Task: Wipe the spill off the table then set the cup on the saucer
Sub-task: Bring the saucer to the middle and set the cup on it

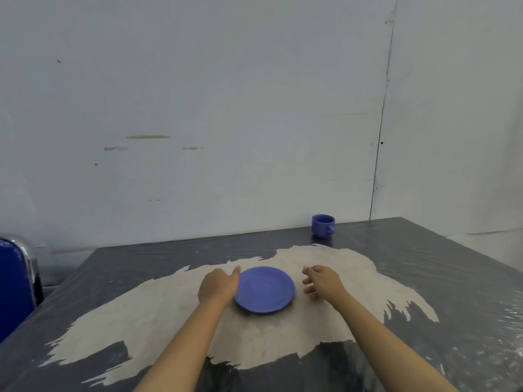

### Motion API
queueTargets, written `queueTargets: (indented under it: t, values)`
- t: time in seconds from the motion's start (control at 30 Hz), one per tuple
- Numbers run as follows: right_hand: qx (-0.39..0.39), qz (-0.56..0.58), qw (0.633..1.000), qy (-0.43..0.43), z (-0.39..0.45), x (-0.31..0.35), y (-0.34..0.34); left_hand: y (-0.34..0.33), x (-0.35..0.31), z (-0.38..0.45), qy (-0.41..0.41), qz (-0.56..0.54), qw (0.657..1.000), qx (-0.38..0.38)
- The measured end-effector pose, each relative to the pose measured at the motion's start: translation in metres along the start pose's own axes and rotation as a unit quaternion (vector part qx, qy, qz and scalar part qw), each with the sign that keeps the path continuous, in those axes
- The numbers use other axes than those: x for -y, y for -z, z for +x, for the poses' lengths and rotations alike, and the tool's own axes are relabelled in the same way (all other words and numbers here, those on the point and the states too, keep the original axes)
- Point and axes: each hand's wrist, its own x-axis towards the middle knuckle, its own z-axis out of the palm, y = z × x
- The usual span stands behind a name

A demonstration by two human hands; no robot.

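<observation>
Head view shows a pale wall [226,94] filling the upper field, marked by brown scuffs and a vertical panel seam at right. Below it stands a dark table [452,278] under a glossy, wrinkled film. A broad beige spill [169,315] with ragged, streaked edges spreads across the table's middle, from the near left to the far right. A blue chair back [14,284] with a chrome frame is visible at the left edge. Both forearms are bare and extend forward from the lower edge. The blue saucer [264,290] lies flat within the spill, between the two hands. The left hand [219,287] rests back-up at the saucer's left rim, fingers extended along and touching the edge; whether it grips the rim cannot be determined. The right hand [322,281] is positioned just right of the saucer, apart from it, fingers loosely curled and spread toward the saucer, holding nothing. The blue cup [323,225] stands upright at the table's far edge near the wall, just beyond the spill, well apart from the saucer and both hands, handle turned toward the right.
</observation>
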Motion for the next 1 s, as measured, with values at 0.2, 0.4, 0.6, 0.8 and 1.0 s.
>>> queueTargets:
  t: [0.2,0.4,0.6,0.8,1.0]
  values:
    - [-0.026,0.026,0.999,-0.01,0.015,-0.008,0.043,-0.039,-0.068,0.002,-0.092,0.029,0.995,-0.007]
    - [-0.054,0.018,0.998,-0.024,0.042,-0.022,0.083,-0.106,-0.125,0.005,-0.18,0.017,0.983,0.025]
    - [-0.068,-0.003,0.997,-0.033,0.085,-0.034,0.101,-0.154,-0.15,0.025,-0.2,0.044,0.977,0.061]
    - [-0.061,0.052,0.996,-0.029,0.138,-0.032,0.096,-0.181,-0.153,0.052,-0.172,0.087,0.977,0.089]
    - [-0.066,0.141,0.987,-0.028,0.175,-0.02,0.083,-0.202,-0.146,0.055,-0.187,0.131,0.973,0.035]
